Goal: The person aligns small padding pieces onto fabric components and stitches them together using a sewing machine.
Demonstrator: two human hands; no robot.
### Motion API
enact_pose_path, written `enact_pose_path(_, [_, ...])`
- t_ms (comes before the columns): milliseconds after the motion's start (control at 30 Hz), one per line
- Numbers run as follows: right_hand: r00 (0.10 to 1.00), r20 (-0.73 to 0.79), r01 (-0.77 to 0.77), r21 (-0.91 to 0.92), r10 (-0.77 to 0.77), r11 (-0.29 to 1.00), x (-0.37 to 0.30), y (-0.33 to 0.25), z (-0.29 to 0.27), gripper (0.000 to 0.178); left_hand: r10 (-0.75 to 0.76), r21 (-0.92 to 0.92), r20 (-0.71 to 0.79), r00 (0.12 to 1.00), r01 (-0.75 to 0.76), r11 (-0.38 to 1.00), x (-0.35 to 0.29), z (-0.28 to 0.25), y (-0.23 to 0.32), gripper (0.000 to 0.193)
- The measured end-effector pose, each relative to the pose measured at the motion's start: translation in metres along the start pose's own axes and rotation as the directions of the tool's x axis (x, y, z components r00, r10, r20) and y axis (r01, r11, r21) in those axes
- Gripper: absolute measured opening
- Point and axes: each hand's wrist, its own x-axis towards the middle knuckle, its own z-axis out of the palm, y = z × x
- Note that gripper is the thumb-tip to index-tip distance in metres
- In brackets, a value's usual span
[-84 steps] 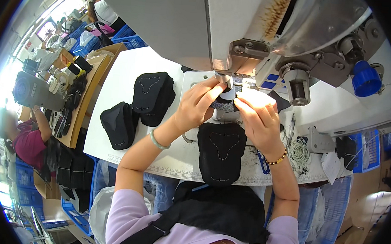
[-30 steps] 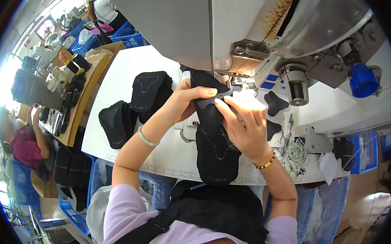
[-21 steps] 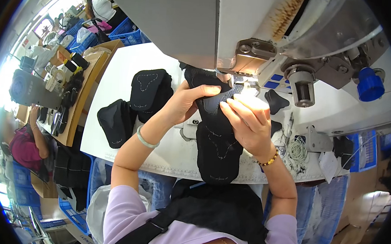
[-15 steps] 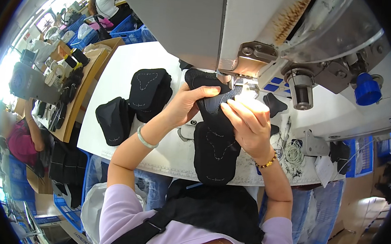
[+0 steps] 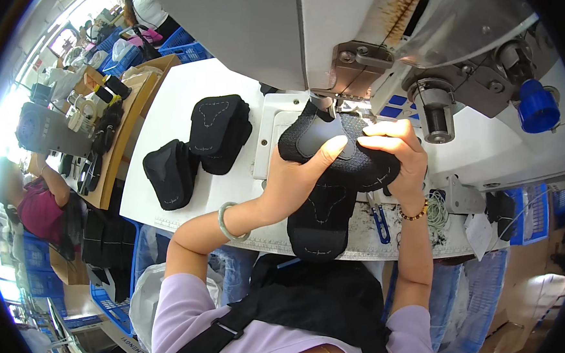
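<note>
Under the sewing machine's needle area [image 5: 330, 108] lies a black textured fabric piece [image 5: 377, 169] with a smooth dark grey patch [image 5: 323, 140] and white marking lines. My left hand [image 5: 298, 177] is closed on its near left side, thumb stretched over the patch and fingers hidden beneath. My right hand [image 5: 400, 154] grips the right side, its fingertips pressing near the patch. Directly below, a stack of similar black pieces [image 5: 318, 224] with white outlines reaches the table's front edge.
Two more stacks of black pieces [image 5: 217, 127] [image 5: 169, 176] sit on the white table [image 5: 170, 111] at left. Blue-handled thread snips [image 5: 380, 222] and a cord coil [image 5: 437, 212] lie at right. The machine head [image 5: 240, 25] hangs over the far side. Co-workers are at left.
The black piece has been turned and spread wider beneath the needle, showing its grey patch. Both hands have shifted rightward with it. The snips have come into view.
</note>
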Motion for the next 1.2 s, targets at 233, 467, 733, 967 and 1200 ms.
enact_pose_path(233, [1.0, -0.015, 0.02, 0.048, -0.019, 0.999, 0.005, -0.001, 0.0, 0.028, 0.056, 0.147, -0.008, 0.998, -0.054, 0.988, 0.001, 0.002, 0.003, 0.015])
enact_pose_path(467, [1.0, 0.015, -0.007, 0.007, 0.007, 1.0, 0.004, -0.007, 0.0, 0.023, 0.048, 0.108, -0.028, 0.998, -0.044, 0.993, 0.007, -0.005, 0.001, 0.017])
enact_pose_path(733, [0.999, -0.003, 0.049, -0.043, -0.049, 0.998, 0.0, -0.009, 0.005, 0.028, -0.026, 0.015, -0.012, 1.0, 0.026, 1.0, 0.02, -0.014, 0.001, 0.027])
enact_pose_path(967, [0.989, 0.014, 0.147, -0.119, -0.146, 0.982, -0.002, -0.011, 0.011, 0.043, -0.142, -0.158, 0.038, 0.989, 0.147, 0.976, 0.031, -0.023, 0.002, 0.019])
enact_pose_path(1200, [0.98, 0.028, 0.199, -0.201, -0.197, 0.959, -0.003, -0.016, 0.016, 0.044, -0.229, -0.247, 0.125, 0.965, 0.254, 0.935, 0.039, -0.032, 0.0, 0.008])
